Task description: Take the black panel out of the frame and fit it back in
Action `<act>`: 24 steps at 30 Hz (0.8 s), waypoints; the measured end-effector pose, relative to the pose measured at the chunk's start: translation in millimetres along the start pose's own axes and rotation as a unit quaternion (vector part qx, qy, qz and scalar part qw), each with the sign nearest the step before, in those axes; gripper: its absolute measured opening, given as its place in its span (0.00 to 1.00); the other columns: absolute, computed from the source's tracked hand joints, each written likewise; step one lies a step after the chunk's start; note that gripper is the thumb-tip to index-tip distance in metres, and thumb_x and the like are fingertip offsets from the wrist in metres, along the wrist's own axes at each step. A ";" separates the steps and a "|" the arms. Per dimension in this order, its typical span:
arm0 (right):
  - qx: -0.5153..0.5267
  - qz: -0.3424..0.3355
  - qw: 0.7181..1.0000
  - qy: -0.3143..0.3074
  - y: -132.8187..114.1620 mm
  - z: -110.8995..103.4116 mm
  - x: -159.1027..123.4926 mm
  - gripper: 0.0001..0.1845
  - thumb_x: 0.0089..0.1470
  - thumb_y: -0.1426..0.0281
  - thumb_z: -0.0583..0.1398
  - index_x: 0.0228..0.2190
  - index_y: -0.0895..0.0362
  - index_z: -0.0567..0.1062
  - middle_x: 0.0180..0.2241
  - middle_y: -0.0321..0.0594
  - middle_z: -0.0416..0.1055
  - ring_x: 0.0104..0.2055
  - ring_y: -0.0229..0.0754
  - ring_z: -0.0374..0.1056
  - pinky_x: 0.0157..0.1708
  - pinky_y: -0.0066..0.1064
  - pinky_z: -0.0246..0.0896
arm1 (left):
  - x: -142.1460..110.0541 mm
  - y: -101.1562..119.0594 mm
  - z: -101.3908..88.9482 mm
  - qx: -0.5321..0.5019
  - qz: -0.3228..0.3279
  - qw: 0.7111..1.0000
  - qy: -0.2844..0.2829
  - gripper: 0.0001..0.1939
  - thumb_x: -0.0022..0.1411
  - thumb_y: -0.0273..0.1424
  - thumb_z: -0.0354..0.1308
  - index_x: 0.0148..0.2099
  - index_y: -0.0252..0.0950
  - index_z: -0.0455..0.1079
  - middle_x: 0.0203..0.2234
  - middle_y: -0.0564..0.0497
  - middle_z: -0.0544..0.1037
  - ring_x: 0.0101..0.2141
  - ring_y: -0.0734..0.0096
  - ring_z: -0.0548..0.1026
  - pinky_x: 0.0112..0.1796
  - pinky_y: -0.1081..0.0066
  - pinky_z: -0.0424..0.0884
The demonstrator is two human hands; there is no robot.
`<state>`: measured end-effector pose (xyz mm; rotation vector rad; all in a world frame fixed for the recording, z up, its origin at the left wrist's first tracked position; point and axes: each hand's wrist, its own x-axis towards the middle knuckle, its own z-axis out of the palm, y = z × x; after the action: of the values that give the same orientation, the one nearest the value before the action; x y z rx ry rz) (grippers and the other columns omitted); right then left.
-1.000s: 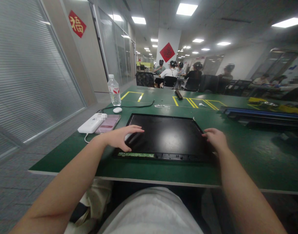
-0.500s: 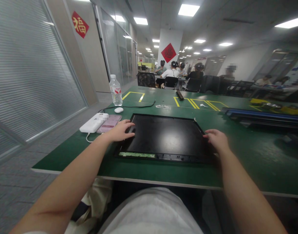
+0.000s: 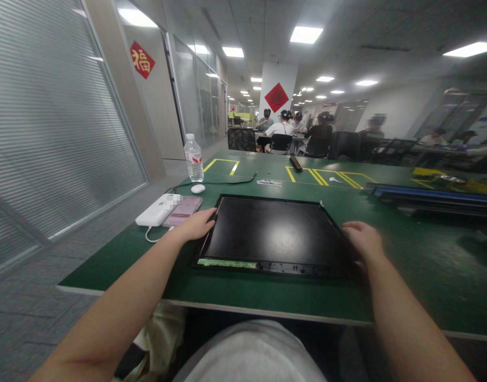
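Note:
A black display panel in a dark frame lies face up on the green table. A green circuit board strip runs along the left part of its near edge. My left hand grips the panel's left edge, with the thumb and fingers closed about the frame. At the opposite side, my right hand has its fingers curled on the right edge. The undersides of both edges are hidden.
On the left are a white power bank, a phone, a small white case and a water bottle. Long dark strips lie at the right. A black cable crosses behind the panel. People sit farther off.
My left hand has drawn back from over the screen to its left edge and closed there. My right hand stays by the right edge. The view has tilted up slightly.

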<state>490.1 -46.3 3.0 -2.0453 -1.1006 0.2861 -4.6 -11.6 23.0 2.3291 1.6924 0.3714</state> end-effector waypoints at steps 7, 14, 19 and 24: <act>0.004 -0.007 0.999 -0.033 3.3 4.5 2.0 0.11 0.45 0.66 0.62 0.32 0.54 0.82 0.32 0.42 0.79 0.35 0.47 0.73 0.37 0.34 0.63 | -3.7 8.2 -2.7 -0.016 -0.042 0.999 0.002 0.28 0.64 0.28 0.48 0.66 0.36 0.64 0.61 0.45 0.71 0.59 0.58 0.71 0.58 0.65 0.64; -0.006 -0.007 0.999 -0.041 1.4 3.7 1.5 0.11 0.45 0.68 0.61 0.31 0.54 0.82 0.33 0.41 0.79 0.36 0.46 0.72 0.37 0.34 0.63 | 3.6 8.3 9.7 -0.030 -0.096 0.992 0.077 0.24 0.59 0.24 0.52 0.56 0.37 0.76 0.52 0.43 0.79 0.52 0.51 0.76 0.52 0.60 0.69; -0.013 -0.025 0.999 -0.033 2.5 5.3 2.6 0.11 0.44 0.69 0.61 0.30 0.54 0.82 0.32 0.42 0.79 0.36 0.46 0.72 0.38 0.34 0.62 | 7.0 4.8 14.0 -0.051 -0.097 0.988 0.109 0.23 0.58 0.23 0.54 0.54 0.38 0.78 0.49 0.43 0.81 0.50 0.50 0.77 0.51 0.59 0.70; -0.022 -0.013 0.999 -0.033 5.2 6.9 4.9 0.12 0.44 0.70 0.60 0.31 0.54 0.83 0.33 0.42 0.79 0.35 0.46 0.72 0.36 0.34 0.63 | 9.3 2.8 13.8 -0.090 -0.091 0.985 0.114 0.25 0.54 0.20 0.54 0.53 0.38 0.78 0.50 0.44 0.81 0.50 0.53 0.77 0.51 0.62 0.70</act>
<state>492.6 -40.4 -4.6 -2.0720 -1.1821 0.3202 5.3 -4.2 11.6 2.0495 1.8687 0.7459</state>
